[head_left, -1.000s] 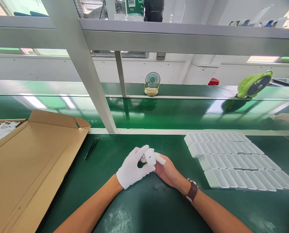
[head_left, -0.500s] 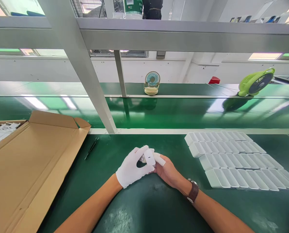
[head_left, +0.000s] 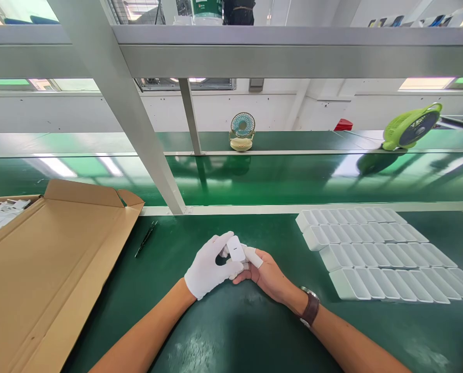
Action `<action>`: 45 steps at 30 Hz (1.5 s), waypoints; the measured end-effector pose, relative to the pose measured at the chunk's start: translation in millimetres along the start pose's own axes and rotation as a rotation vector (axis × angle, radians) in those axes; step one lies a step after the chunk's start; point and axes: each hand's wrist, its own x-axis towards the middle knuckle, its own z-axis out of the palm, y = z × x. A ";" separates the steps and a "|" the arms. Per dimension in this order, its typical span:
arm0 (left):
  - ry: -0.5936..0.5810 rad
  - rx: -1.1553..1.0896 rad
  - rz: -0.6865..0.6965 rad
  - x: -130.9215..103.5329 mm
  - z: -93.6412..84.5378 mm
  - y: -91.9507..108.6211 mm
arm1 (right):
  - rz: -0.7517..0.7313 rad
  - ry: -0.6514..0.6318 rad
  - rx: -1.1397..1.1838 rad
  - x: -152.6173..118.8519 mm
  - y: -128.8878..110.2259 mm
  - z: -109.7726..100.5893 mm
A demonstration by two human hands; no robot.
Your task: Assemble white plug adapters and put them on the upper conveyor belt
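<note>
Head cam here: compared with half a second ago, the little white piece (head_left: 236, 249) has slid a touch left and tips over a bit more, and the right hand's lower fingers now poke out further, under the left fingertips. Not much else changed in the hands.

Piece is up between the two hands, over the green table (head_left: 255, 331). Left hand (head_left: 206, 268) has it pinched, thumb and fingers curved in a C with a gap showing. Right hand (head_left: 272, 277) comes in from the other side, fingers bent, right up by the piece; can't tell if it's actually gripping too.

Stuff-wise: piece is smooth, rounded corners, small dark slot. Left glove is thin white fabric, right hand's bare apart from white finger covers (head_left: 253, 256) and a brown-strapped watch (head_left: 310, 306).
</note>
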 end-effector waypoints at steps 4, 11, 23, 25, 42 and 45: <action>-0.055 0.027 -0.010 1.4 -2.4 1.4 | -0.122 0.126 -0.199 1.2 -1.6 -7.8; -0.008 -0.021 -0.050 10.2 -7.6 -7.2 | -0.641 0.238 -1.163 -5.0 -10.0 -23.8; 0.066 -0.243 0.124 10.4 -19.7 -21.3 | -0.784 0.202 -1.477 -4.4 -6.4 -22.4; 0.101 -0.264 0.120 9.5 -21.1 -23.8 | -0.811 0.283 -1.418 -5.0 -11.6 -19.0; 0.046 -0.188 0.082 8.3 -15.5 -18.7 | -0.429 0.267 -0.912 3.6 -0.2 -24.1; 0.003 -0.060 0.081 6.3 -8.5 -11.7 | -0.211 0.236 -0.304 7.0 -3.8 -18.3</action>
